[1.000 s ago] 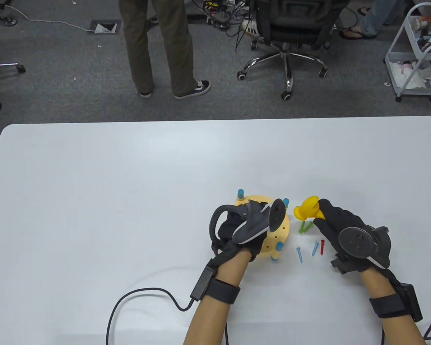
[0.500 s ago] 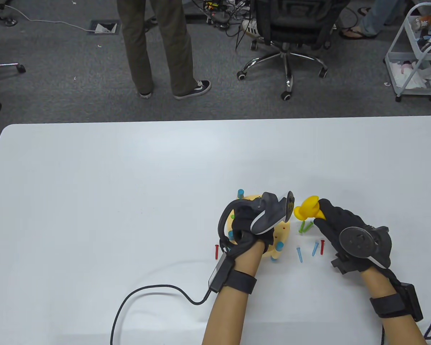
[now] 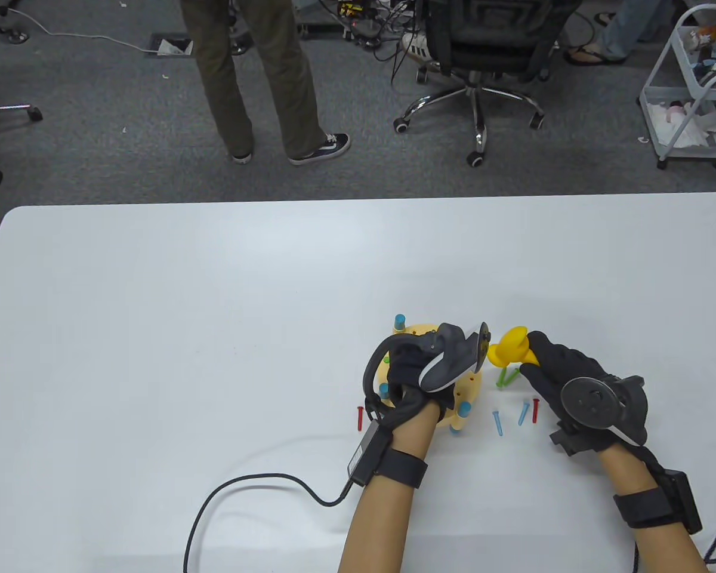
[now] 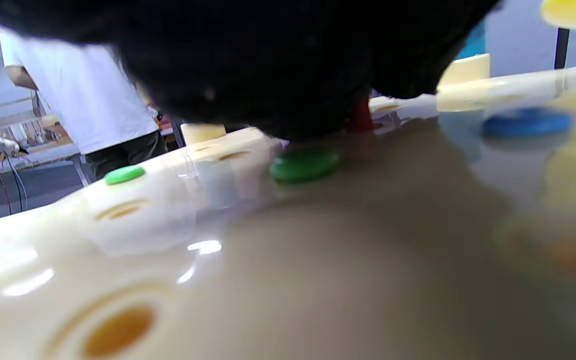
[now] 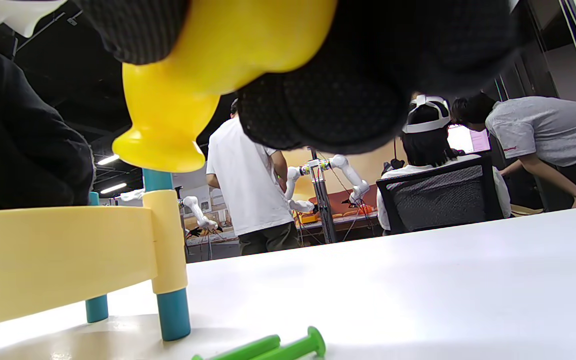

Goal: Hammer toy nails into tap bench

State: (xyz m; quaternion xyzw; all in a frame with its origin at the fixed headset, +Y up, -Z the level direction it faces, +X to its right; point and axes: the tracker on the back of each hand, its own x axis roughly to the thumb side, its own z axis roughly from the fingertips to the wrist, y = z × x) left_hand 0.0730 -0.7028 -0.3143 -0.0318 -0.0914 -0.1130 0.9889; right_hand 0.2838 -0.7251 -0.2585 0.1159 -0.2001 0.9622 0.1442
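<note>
Table view shows the cream-yellow tap bench (image 3: 462, 391) on the white table (image 3: 215, 310), near the front edge and right of centre, standing on blue legs (image 3: 400, 322). The left hand (image 3: 414, 382) lies over the top of the bench, its tracker tilted up toward the right; whether its fingers pinch anything cannot be told from above. In the left wrist view the dark glove sits low over the bench top (image 4: 318, 260), where a green nail head (image 4: 304, 165) is seated flush just under the fingers and a second green head (image 4: 124, 174) sits further off; a bit of red (image 4: 359, 117) shows beneath the glove, too blurred to say whether it is held. The right hand (image 3: 564, 373) is just right of the bench and wraps its fingers round the handle of the yellow toy hammer (image 3: 510, 349), whose head points toward the bench; the right wrist view shows the hammer head (image 5: 168, 125) hanging above the bench edge, not touching. Loose nails lie on the table: two green ones (image 3: 506, 377) beside the bench, two light blue (image 3: 499, 422) and a red one (image 3: 536, 410) in front of the right hand, and another red nail (image 3: 360, 417) left of the bench
</note>
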